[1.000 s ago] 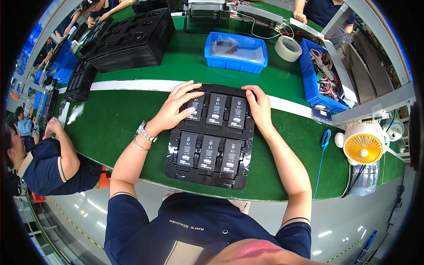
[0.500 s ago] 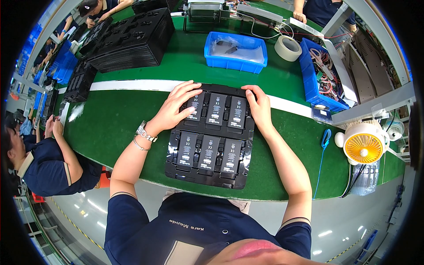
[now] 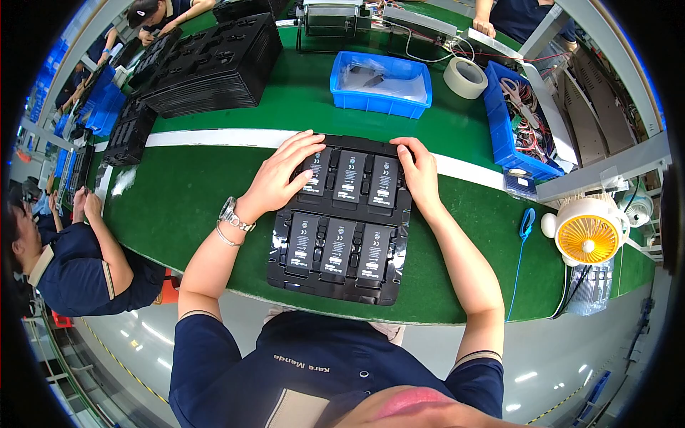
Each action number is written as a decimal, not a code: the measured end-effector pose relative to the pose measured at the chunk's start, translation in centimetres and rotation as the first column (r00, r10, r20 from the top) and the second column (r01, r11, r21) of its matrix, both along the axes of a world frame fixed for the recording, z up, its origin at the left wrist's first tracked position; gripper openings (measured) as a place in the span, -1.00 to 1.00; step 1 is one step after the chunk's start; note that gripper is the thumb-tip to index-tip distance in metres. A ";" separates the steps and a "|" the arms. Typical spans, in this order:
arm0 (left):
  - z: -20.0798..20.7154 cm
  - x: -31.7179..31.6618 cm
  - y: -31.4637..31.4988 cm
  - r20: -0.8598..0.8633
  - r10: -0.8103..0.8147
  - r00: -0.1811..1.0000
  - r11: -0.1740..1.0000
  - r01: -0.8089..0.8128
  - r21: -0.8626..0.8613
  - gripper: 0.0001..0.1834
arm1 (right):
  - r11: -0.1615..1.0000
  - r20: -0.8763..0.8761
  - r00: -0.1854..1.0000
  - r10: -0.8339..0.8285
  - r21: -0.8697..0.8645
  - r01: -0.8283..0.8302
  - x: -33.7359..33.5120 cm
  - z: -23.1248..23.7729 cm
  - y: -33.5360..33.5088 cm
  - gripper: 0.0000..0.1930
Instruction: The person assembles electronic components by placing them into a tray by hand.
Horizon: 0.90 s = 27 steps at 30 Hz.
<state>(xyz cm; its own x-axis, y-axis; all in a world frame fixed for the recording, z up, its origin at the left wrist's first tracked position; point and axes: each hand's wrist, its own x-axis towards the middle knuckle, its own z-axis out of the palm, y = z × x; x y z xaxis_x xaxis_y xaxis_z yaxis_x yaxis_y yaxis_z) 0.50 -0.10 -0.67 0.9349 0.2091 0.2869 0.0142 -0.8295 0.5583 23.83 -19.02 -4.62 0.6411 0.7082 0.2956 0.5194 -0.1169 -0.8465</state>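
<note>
Right in the centre of the frame, there's the black tray point(image 3: 335, 289), flat on the green bench point(image 3: 432, 274), carrying six flat black packs point(image 3: 338, 246) in two rows of three, pale print on their faces. And here are both hands on it! The left hand point(image 3: 280, 178) lies over the tray's upper left corner, fingers fairly spread, tips near the far edge, thumb over the upper-left pack; a silver watch point(image 3: 229, 212) shows on that wrist. Across on the other side, the right hand point(image 3: 421, 177) sits at the upper right corner, fingers bent over the edge; whether it grips or simply rests there, I cannot tell.

Up at top centre, a blue bin point(image 3: 382, 105) holds clear plastic, with a tape roll point(image 3: 463, 88) just beside it. Upper right, a blue box point(image 3: 501, 135) of scissors and coloured wires. Over at the right, a white fan with a yellow grille point(image 3: 587, 246). Upper left, a tall stack of black trays point(image 3: 214, 91), and at the left edge, a seated co-worker point(image 3: 78, 264) in dark blue.
</note>
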 end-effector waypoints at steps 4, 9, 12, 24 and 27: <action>0.0 0.0 0.0 0.010 0.005 1.000 1.000 -0.005 0.030 -0.51 | 1.000 0.004 1.000 -0.003 -0.017 0.003 0.0 0.1 0.0 -0.77; 0.0 0.0 0.0 0.011 0.003 1.000 0.999 -0.003 0.034 -0.51 | 1.000 0.001 1.000 -0.002 -0.007 0.002 0.0 0.0 0.0 -0.77; 0.0 0.0 0.0 0.014 -0.004 1.000 0.999 0.003 0.032 -0.51 | 1.000 0.012 1.000 -0.003 -0.003 0.003 0.1 -0.1 0.0 -0.77; -0.2 0.0 0.2 0.006 -0.003 1.000 0.995 0.002 0.104 -0.51 | 1.000 -0.004 1.000 -0.001 -0.011 0.001 0.0 0.1 -0.1 -0.77; -0.2 0.0 0.2 0.008 -0.004 1.000 0.994 0.003 0.113 -0.51 | 1.000 -0.003 1.000 0.000 -0.005 0.000 0.1 0.0 0.0 -0.77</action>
<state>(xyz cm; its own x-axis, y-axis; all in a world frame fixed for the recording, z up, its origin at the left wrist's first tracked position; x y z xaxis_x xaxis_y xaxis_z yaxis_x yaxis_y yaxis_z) 0.53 0.10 -0.86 0.9333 0.1713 0.3158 0.0068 -0.8873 0.4612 23.91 -19.05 -4.66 0.6422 0.7094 0.2903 0.5169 -0.1211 -0.8474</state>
